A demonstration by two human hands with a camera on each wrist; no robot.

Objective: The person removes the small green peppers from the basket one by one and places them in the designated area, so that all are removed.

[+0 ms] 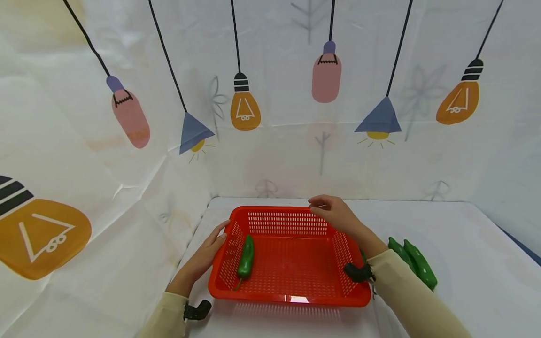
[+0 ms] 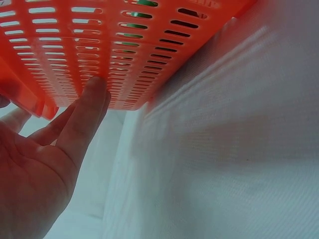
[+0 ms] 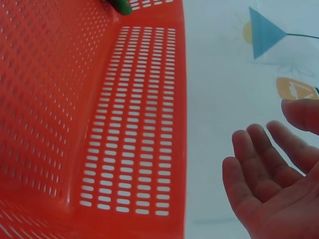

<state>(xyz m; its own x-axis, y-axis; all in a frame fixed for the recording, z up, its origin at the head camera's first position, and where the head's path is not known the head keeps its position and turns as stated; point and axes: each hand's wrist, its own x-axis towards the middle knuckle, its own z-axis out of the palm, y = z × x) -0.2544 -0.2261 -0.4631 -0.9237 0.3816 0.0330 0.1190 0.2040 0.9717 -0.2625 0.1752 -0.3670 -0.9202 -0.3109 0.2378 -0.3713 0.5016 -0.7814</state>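
A red plastic basket (image 1: 291,298) with slotted walls stands on the white table. Inside, along its left wall, lies one green chili pepper (image 1: 245,260), stem toward the front. My left hand (image 1: 204,256) touches the basket's left side, its fingers fairly straight against the slotted outer wall in the left wrist view. Over the back right corner hovers my right hand (image 1: 336,215), fingers loosely bent and holding nothing. In the right wrist view that hand (image 3: 274,184) is apart from the basket rim. More green peppers (image 1: 420,265) lie right of the basket, partly behind the right sleeve.
A white sheet printed with hanging lamps (image 1: 274,159) rises behind the table (image 1: 465,244) and along its left side. Dark wrist-worn devices (image 1: 358,272) sit on both wrists. Tabletop extends beyond the peppers to the right.
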